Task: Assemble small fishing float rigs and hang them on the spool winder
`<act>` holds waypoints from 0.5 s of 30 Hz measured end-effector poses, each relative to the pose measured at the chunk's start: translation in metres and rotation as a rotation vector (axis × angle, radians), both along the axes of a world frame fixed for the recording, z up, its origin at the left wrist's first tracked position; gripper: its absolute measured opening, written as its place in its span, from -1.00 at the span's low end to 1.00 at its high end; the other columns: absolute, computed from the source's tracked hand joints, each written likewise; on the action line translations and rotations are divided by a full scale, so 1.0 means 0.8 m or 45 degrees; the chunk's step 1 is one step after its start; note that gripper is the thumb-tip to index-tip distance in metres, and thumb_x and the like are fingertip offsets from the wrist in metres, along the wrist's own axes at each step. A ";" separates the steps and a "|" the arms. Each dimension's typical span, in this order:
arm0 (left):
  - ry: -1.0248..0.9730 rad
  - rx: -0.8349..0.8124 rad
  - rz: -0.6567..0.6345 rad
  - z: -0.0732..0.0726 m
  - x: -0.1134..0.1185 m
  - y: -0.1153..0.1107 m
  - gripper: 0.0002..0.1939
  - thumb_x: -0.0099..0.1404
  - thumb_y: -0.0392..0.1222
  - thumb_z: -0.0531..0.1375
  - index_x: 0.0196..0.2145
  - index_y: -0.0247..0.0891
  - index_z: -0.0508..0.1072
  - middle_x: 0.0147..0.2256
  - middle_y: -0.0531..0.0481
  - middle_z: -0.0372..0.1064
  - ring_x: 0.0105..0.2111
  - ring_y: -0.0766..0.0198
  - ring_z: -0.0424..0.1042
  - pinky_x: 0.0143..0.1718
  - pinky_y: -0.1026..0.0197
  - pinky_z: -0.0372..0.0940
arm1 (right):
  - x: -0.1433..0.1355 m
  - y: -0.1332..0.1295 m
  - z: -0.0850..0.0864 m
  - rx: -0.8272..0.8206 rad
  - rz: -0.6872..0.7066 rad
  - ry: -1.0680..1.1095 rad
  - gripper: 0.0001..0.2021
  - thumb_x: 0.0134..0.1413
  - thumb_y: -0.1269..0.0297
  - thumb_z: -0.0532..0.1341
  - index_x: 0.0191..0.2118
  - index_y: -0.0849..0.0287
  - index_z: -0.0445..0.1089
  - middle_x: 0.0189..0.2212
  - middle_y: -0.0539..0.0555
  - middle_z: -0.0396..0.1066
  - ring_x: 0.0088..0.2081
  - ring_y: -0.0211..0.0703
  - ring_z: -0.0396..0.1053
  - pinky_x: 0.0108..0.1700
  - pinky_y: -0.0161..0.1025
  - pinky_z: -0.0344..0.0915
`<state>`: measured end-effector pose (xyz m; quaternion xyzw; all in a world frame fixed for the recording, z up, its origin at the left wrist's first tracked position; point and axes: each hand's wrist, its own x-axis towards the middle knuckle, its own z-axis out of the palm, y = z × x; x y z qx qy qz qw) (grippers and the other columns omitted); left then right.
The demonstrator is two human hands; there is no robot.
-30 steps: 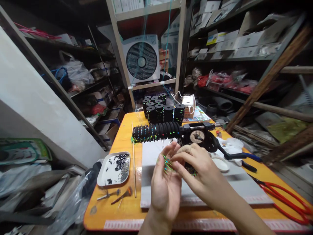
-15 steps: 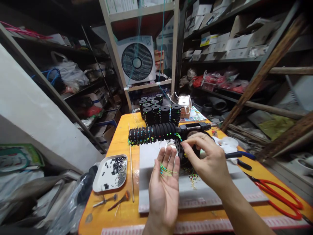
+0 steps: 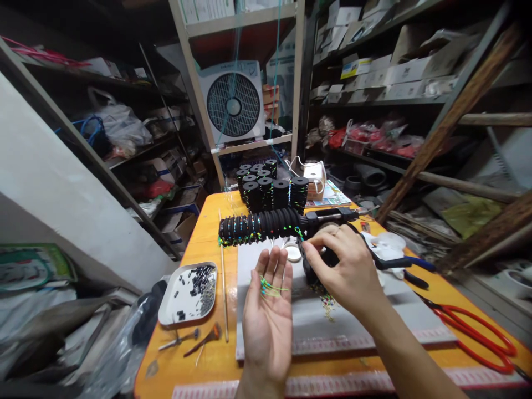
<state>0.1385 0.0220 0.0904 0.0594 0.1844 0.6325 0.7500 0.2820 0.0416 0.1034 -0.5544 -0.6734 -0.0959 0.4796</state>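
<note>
At twelve o'clock I see a white box fan (image 3: pixel 234 102) on a pale frame (image 3: pixel 253 143), beyond the orange table (image 3: pixel 195 244). Dark shelves (image 3: pixel 415 98) of white cartons stand at two o'clock, and a pale slanting surface (image 3: pixel 75 160) fills ten o'clock, beside dim shelving (image 3: pixel 137 155) with plastic bags.

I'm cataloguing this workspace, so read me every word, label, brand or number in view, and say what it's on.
No text is legible.
Fan, top edge: print too small.
White boxes, right shelf: marks too small.
Yellow-and-white box: print too blurred.
Printed sheet, back of table: too blurred.
</note>
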 end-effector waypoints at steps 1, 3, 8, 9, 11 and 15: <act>0.000 0.008 0.002 0.000 -0.001 0.000 -0.60 0.49 -0.25 -0.09 -0.08 -0.38 0.54 0.05 -0.20 0.46 0.11 0.11 0.39 0.14 0.12 0.33 | 0.001 -0.002 -0.003 -0.017 -0.030 -0.060 -0.84 0.16 0.31 0.22 -0.45 0.14 0.37 -0.47 0.03 0.37 -0.31 -0.08 0.27 -0.24 -0.10 0.14; 0.001 0.023 -0.004 0.002 -0.003 -0.001 -0.59 0.49 -0.24 -0.09 -0.09 -0.36 0.54 0.05 -0.19 0.46 0.12 0.12 0.38 0.15 0.12 0.32 | 0.001 -0.011 -0.009 -0.032 -0.081 -0.164 -0.87 0.16 0.29 0.23 -0.42 0.13 0.40 -0.45 0.03 0.39 -0.30 -0.06 0.27 -0.25 -0.09 0.10; -0.032 0.063 -0.094 0.004 -0.002 -0.006 -0.59 0.48 -0.24 -0.08 -0.11 -0.36 0.56 0.04 -0.16 0.47 0.12 0.14 0.37 0.15 0.14 0.30 | -0.018 -0.046 -0.011 0.031 0.046 -0.097 -0.84 0.19 0.36 0.20 -0.10 0.16 0.38 -0.25 0.11 0.37 -0.19 -0.06 0.29 -0.17 -0.08 0.16; -0.041 0.076 -0.119 0.004 -0.001 -0.008 -0.59 0.48 -0.23 -0.08 -0.10 -0.35 0.56 0.04 -0.15 0.47 0.13 0.15 0.37 0.15 0.15 0.30 | -0.024 -0.051 -0.009 -0.001 0.131 -0.078 -0.86 0.19 0.39 0.19 -0.12 0.16 0.37 -0.24 0.11 0.36 -0.18 -0.06 0.29 -0.17 -0.09 0.16; -0.053 0.101 -0.166 0.002 0.001 -0.011 -0.58 0.48 -0.20 -0.08 -0.09 -0.33 0.56 0.07 -0.13 0.45 0.15 0.16 0.34 0.17 0.18 0.27 | -0.035 -0.057 -0.006 -0.111 0.271 -0.073 -0.93 0.19 0.41 0.19 -0.21 0.14 0.37 -0.28 0.08 0.35 -0.21 -0.08 0.27 -0.19 -0.10 0.14; -0.083 0.138 -0.221 0.000 0.002 -0.016 -0.55 0.48 -0.16 -0.10 -0.08 -0.31 0.57 0.09 -0.10 0.42 0.18 0.17 0.30 0.22 0.18 0.20 | -0.046 -0.058 -0.005 -0.234 0.373 -0.051 -0.98 0.17 0.40 0.20 -0.29 0.15 0.36 -0.31 0.07 0.36 -0.24 -0.08 0.24 -0.22 -0.10 0.13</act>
